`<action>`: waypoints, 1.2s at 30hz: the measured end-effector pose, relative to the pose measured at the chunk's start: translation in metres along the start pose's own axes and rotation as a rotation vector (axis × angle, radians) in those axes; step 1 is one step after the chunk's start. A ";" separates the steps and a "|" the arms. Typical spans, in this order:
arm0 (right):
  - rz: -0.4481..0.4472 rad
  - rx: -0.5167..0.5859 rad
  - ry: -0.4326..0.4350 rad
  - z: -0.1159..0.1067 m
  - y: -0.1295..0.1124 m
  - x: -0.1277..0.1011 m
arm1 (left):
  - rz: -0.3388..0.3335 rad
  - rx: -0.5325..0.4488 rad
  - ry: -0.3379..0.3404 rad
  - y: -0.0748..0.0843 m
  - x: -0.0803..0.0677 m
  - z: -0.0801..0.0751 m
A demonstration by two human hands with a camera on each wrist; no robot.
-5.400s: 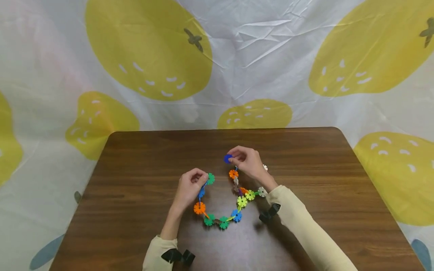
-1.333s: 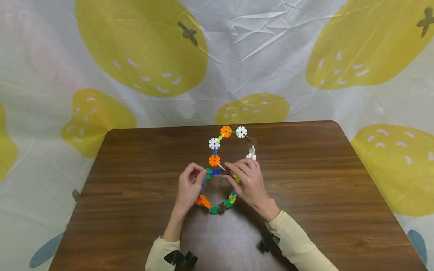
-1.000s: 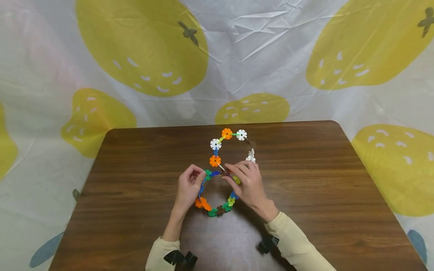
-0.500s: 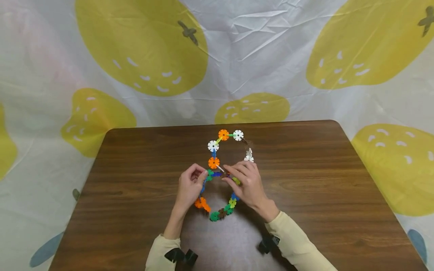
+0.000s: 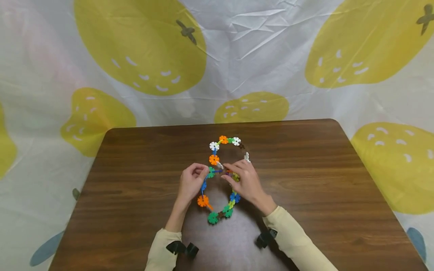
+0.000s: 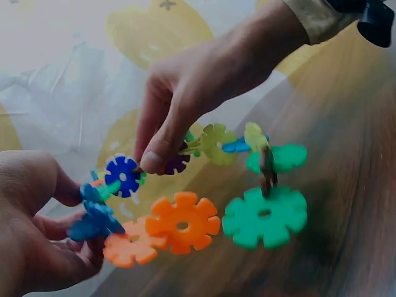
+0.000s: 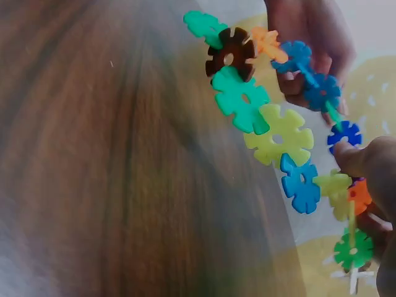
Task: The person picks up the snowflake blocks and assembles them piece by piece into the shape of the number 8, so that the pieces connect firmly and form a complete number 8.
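A chain of coloured snowflake discs (image 5: 214,159) forms a closed ring above the brown table (image 5: 305,180), pinched in at the middle into an upper and a lower loop. My left hand (image 5: 204,173) pinches the chain's left side at the blue and green discs (image 6: 93,213). Opposite it, my right hand (image 5: 227,174) pinches the right side next to a purple disc (image 6: 176,164). The upper loop shows orange and white discs (image 5: 236,141). Orange (image 5: 202,200), green (image 5: 213,217) and blue discs (image 7: 300,182) hang in the lower loop.
The table's far edge (image 5: 220,124) meets a white sheet with yellow strawberry shapes (image 5: 142,49), which also drapes down both sides. Black wrist straps (image 5: 184,248) sit on both cream sleeves. Nothing else lies on the tabletop.
The open U-shaped chain of 5.4 s ago is now a closed ring. In the last second the upper loop has sunk slightly and the lower loop has turned flatter toward me.
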State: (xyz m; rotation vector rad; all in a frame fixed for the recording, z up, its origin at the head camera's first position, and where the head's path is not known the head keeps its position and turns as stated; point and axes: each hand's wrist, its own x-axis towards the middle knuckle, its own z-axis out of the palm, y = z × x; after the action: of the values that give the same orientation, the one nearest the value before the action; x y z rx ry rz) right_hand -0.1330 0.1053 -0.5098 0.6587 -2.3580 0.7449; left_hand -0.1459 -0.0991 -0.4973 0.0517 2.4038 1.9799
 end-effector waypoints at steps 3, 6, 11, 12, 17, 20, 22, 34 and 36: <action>0.052 -0.033 -0.093 0.001 0.008 0.004 | -0.038 0.049 -0.013 -0.006 0.003 -0.001; 0.101 -0.047 -0.190 0.003 0.020 0.009 | -0.024 0.120 -0.034 -0.012 0.003 -0.003; 0.139 -0.050 -0.336 0.007 0.038 0.014 | 0.077 0.260 -0.126 -0.022 0.001 -0.006; 0.146 -0.050 -0.360 0.008 0.041 0.015 | 0.100 0.292 -0.164 -0.022 0.000 -0.007; 0.178 -0.059 -0.425 0.012 0.047 0.018 | 0.167 0.472 -0.393 -0.020 -0.008 -0.011; 0.142 -0.062 -0.372 0.008 0.039 0.018 | 0.196 0.579 -0.476 -0.021 -0.012 -0.011; 0.078 -0.032 -0.324 0.001 0.027 0.013 | 0.218 0.617 -0.507 -0.023 -0.014 -0.010; -0.078 -0.025 -0.587 -0.013 -0.021 -0.032 | 0.250 0.610 -0.455 -0.034 -0.013 -0.005; -0.069 -0.019 -0.584 -0.013 -0.020 -0.033 | 0.249 0.601 -0.451 -0.034 -0.014 -0.004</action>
State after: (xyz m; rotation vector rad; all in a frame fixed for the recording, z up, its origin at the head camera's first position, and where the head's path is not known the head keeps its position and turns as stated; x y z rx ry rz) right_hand -0.0928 0.1087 -0.5151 1.0574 -2.8369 0.5481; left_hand -0.1329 -0.1105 -0.5298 0.7468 2.6398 1.0597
